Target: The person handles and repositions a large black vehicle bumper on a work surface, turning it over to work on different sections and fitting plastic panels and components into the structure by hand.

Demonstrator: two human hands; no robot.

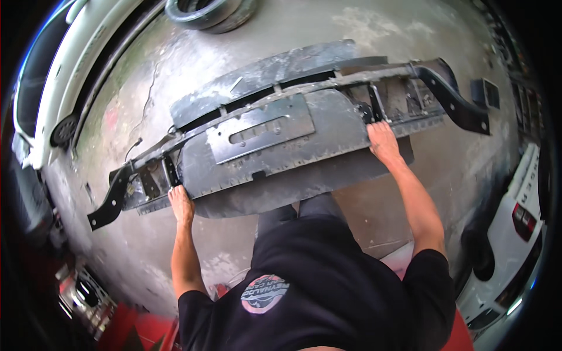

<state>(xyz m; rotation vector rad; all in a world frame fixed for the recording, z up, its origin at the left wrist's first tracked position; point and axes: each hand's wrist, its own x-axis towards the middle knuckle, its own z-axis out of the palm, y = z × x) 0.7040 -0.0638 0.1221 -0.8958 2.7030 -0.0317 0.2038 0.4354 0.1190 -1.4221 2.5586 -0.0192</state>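
Since it looks to pair a rigid metal frame with thinner panels, the dark bumper assembly [263, 155] probably handles as stiff, fairly heavy and awkward, its grimy edges perhaps slippery. It lies across the front of the person's body, over the concrete floor [404, 29]; whether it bears on anything below is unclear. The fingers of the left hand [182, 205] and right hand [384, 143] grip its near edge on either side of the middle panel, sensible holds for balance. Its long axis runs crosswise, left end nearer the body, right end farther away; both end brackets [456, 105] bend back toward the person.
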